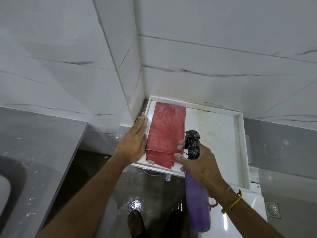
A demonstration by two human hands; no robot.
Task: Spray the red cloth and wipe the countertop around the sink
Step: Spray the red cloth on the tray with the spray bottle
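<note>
A folded red cloth (165, 133) lies on the left part of a white tray-like shelf (240, 148) in the wall corner. My left hand (134, 143) rests flat on the shelf's left edge, touching the cloth's left side, fingers together and holding nothing. My right hand (200, 164) grips a purple spray bottle (197, 200) by the neck; its dark nozzle (192, 140) points at the cloth. The grey countertop (42, 160) with a sink (10, 182) is at the left.
White marble wall tiles rise behind the shelf. The wet grey floor and my feet (137, 222) are below. A floor drain (273, 210) sits at the right, beside a white toilet tank lid (240, 225). White specks dot the countertop.
</note>
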